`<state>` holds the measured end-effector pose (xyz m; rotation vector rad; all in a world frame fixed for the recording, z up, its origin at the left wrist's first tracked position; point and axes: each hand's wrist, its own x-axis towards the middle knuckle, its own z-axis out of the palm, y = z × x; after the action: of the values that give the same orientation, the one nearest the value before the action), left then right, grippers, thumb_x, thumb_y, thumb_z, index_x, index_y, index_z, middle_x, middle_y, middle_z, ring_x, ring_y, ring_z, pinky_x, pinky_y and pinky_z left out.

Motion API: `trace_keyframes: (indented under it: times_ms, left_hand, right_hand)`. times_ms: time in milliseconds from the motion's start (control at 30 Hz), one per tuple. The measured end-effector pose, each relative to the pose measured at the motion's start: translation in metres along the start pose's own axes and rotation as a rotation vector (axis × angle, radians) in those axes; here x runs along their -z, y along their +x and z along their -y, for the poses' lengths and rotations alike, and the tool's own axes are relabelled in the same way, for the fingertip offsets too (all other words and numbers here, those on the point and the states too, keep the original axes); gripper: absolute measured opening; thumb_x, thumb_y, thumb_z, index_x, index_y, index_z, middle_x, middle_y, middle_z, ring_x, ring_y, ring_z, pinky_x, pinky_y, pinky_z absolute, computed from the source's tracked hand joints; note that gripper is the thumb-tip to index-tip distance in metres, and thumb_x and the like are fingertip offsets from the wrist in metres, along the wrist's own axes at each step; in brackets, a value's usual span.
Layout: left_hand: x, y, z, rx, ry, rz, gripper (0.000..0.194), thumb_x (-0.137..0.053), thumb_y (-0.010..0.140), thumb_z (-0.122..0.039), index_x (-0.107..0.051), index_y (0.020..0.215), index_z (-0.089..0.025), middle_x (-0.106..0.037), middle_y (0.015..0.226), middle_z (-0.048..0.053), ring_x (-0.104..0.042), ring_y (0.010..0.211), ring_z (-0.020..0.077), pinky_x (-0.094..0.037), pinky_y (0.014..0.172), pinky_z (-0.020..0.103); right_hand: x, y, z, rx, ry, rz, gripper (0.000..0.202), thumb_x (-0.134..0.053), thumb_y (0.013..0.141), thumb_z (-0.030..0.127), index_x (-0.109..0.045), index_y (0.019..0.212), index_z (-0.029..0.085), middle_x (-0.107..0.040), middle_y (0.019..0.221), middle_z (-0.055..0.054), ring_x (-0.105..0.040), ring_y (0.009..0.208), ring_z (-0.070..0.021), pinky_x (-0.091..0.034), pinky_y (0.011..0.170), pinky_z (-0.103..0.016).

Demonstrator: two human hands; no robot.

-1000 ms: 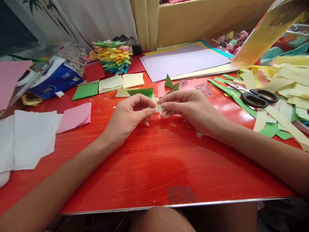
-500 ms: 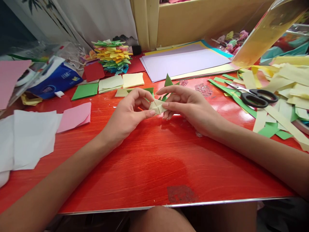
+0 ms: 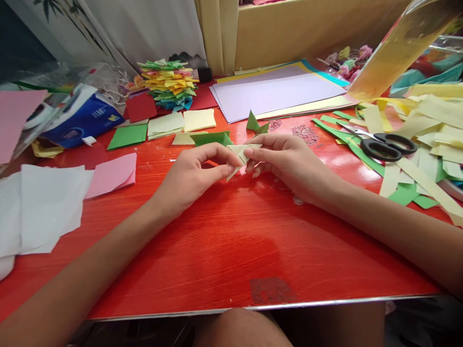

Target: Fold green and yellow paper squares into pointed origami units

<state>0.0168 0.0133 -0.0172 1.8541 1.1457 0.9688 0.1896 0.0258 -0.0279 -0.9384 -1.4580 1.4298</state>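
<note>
Between my hands is a small pale yellow piece of folded paper (image 3: 238, 153), held just above the red table (image 3: 202, 260). My left hand (image 3: 202, 166) pinches its left side between thumb and fingers. On the other side, the thumb and forefinger of my right hand (image 3: 284, 156) grip it; the other fingers curl underneath. Right behind the hands lie a folded green paper piece (image 3: 211, 139) and another green one with upright points (image 3: 253, 123). The paper's underside is hidden by my fingers.
Black-handled scissors (image 3: 383, 146) rest on paper strips (image 3: 415, 178) at the right. Purple paper sheets (image 3: 275, 91) lie at the back, beside a stack of folded paper pieces (image 3: 168, 84). Pink paper (image 3: 112, 174), white sheets (image 3: 50, 207) and a blue packet (image 3: 83, 118) are on the left.
The pale yellow paper has turned in my fingers and now shows pointed flaps instead of a compact crossed face. My right forefinger has come down onto it, uncovering the green pieces behind.
</note>
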Motion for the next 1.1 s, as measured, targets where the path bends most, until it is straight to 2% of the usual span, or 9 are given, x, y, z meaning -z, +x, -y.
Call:
trace_keyframes:
  times_ms: [67,133,200,300,367,600,767,900,1100]
  left_hand:
    - [-0.0002,-0.0005,-0.0003,-0.006,0.02,-0.009,0.01,-0.055,0.076,-0.02,-0.065,0.08,-0.018,-0.063,0.082,0.0,-0.057,0.075,0.0117,-0.045,0.07,0.023]
    - [-0.0004,-0.0003,0.001,-0.028,0.003,-0.028,0.012,-0.054,0.078,-0.02,-0.065,0.084,-0.019,-0.063,0.08,0.0,-0.056,0.072,0.0105,-0.045,0.069,0.023]
    - [-0.0009,0.0001,0.0029,-0.05,-0.038,-0.046,0.014,-0.054,0.078,-0.018,-0.063,0.088,-0.02,-0.06,0.074,-0.001,-0.054,0.066,0.0089,-0.046,0.066,0.022]
    - [-0.0023,0.0005,0.005,-0.06,-0.091,-0.072,0.017,-0.055,0.076,-0.015,-0.06,0.092,-0.02,-0.057,0.072,-0.001,-0.055,0.064,0.0091,-0.047,0.063,0.021]
    - [-0.0036,0.0002,0.0053,-0.059,-0.096,-0.077,0.018,-0.056,0.075,-0.015,-0.06,0.092,-0.02,-0.057,0.074,-0.001,-0.056,0.066,0.0096,-0.049,0.064,0.022]
    - [-0.0044,-0.0015,0.0027,-0.068,0.023,-0.012,0.032,-0.06,0.072,-0.018,-0.06,0.104,-0.024,-0.061,0.09,-0.001,-0.055,0.076,0.0108,-0.048,0.069,0.022]
    - [-0.0041,-0.0028,0.0029,-0.091,0.146,-0.057,0.034,-0.059,0.073,-0.02,-0.058,0.107,-0.024,-0.06,0.091,0.0,-0.053,0.077,0.012,-0.048,0.068,0.023]
    - [-0.0044,-0.0045,0.0051,-0.207,0.321,-0.071,0.036,-0.057,0.076,-0.023,-0.054,0.112,-0.026,-0.057,0.095,0.001,-0.054,0.085,0.0142,-0.049,0.074,0.027]
    - [0.0018,0.0,0.0075,-0.493,0.599,-0.084,0.033,-0.057,0.078,-0.03,-0.054,0.111,-0.032,-0.042,0.128,0.002,-0.038,0.118,0.0222,-0.039,0.095,0.04]
  right_hand:
    - [-0.0003,0.0004,-0.0006,-0.011,-0.005,-0.029,0.004,-0.057,0.077,0.02,-0.06,0.079,0.017,-0.06,0.07,-0.002,-0.058,0.06,-0.0096,-0.049,0.056,-0.022]
    - [-0.0006,0.0012,-0.0013,-0.018,0.031,-0.065,0.017,-0.059,0.076,0.019,-0.057,0.093,0.02,-0.059,0.069,-0.001,-0.058,0.058,-0.0103,-0.049,0.053,-0.023]
    - [-0.0007,0.0016,-0.0016,-0.012,0.079,-0.069,0.023,-0.06,0.076,0.023,-0.055,0.098,0.021,-0.059,0.073,-0.001,-0.058,0.058,-0.0112,-0.05,0.053,-0.024]
    - [-0.001,0.0004,-0.0011,-0.024,0.074,0.021,0.012,-0.059,0.076,0.029,-0.059,0.082,0.018,-0.061,0.079,-0.004,-0.06,0.062,-0.0121,-0.05,0.054,-0.025]
    - [-0.0015,-0.0014,-0.0004,-0.033,0.043,0.066,0.013,-0.059,0.076,0.029,-0.061,0.073,0.017,-0.062,0.079,-0.005,-0.06,0.063,-0.0121,-0.05,0.055,-0.024]
    - [-0.0038,-0.0043,-0.0024,-0.011,-0.032,0.023,0.017,-0.059,0.076,0.033,-0.062,0.069,0.018,-0.06,0.062,-0.002,-0.055,0.05,-0.0095,-0.045,0.048,-0.023]
    - [-0.0031,-0.0041,-0.002,-0.001,-0.062,0.048,0.016,-0.06,0.076,0.033,-0.062,0.069,0.019,-0.061,0.063,-0.001,-0.056,0.055,-0.0098,-0.046,0.053,-0.023]
    - [-0.0021,-0.0043,-0.0005,0.011,-0.093,0.037,0.017,-0.059,0.076,0.03,-0.062,0.064,0.018,-0.059,0.061,0.0,-0.053,0.055,-0.009,-0.043,0.054,-0.023]
    - [-0.0029,-0.0053,0.0009,-0.028,-0.048,0.07,0.021,-0.057,0.077,0.028,-0.06,0.06,0.016,-0.055,0.055,0.0,-0.05,0.051,-0.0084,-0.039,0.052,-0.024]
